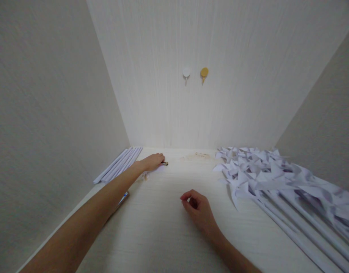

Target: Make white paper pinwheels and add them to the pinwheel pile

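My left hand (pixel 155 162) stretches to the far left of the white tabletop (pixel 163 212). Its fingers are closed over a small dark object with a pale gold end (pixel 164 163), whose kind I cannot make out. Just below that wrist lie small clear and brownish bits (pixel 145 176). Over the middle of the table hangs my right hand (pixel 197 210), thumb and forefinger brought together in a pinch; whether anything tiny is between them cannot be seen. White rolled paper sticks (pixel 120 167) lie side by side beyond my left forearm.
Many white paper pinwheels (pixel 248 178) on paper sticks (pixel 294 212) are heaped at the right. A phone-like device (pixel 123 198) is partly hidden under my left forearm. Small brownish bits (pixel 201 155) lie at the back edge. White (pixel 186 72) and yellow (pixel 204 72) hooks sit on the back wall.
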`<act>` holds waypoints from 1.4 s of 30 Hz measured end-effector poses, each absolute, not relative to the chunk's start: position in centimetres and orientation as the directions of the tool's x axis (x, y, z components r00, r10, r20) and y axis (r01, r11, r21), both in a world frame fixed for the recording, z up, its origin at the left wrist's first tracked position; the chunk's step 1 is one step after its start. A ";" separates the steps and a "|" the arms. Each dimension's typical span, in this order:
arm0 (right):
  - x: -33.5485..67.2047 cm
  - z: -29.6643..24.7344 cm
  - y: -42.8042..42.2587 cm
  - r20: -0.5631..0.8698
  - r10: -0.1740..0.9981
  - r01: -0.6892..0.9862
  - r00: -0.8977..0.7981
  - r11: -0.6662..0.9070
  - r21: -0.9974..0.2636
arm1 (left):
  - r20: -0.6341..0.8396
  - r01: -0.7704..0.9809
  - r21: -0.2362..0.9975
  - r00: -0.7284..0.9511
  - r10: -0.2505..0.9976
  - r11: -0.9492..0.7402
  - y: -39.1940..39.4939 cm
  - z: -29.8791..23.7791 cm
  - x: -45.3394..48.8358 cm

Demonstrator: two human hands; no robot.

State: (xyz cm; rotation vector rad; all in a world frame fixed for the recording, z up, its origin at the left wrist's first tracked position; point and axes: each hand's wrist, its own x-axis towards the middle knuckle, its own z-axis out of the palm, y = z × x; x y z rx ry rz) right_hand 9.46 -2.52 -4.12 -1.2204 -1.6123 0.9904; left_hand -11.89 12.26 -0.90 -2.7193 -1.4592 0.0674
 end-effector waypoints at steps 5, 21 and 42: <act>9.4 -4.1 -2.6 0.167 0.973 0.314 -0.159 0.210 -0.926 | 0.008 0.800 -0.107 0.594 0.804 -0.590 12.4 -0.5 -9.8; 9.4 -3.5 -2.8 0.133 0.977 0.325 -0.166 0.181 -0.928 | -0.086 0.732 -0.058 0.673 0.734 -0.678 12.9 0.2 -1.7; 9.4 -3.6 -2.7 0.140 0.974 0.316 -0.180 0.192 -0.929 | -0.154 0.834 0.063 0.550 0.821 -0.548 13.2 1.4 -9.1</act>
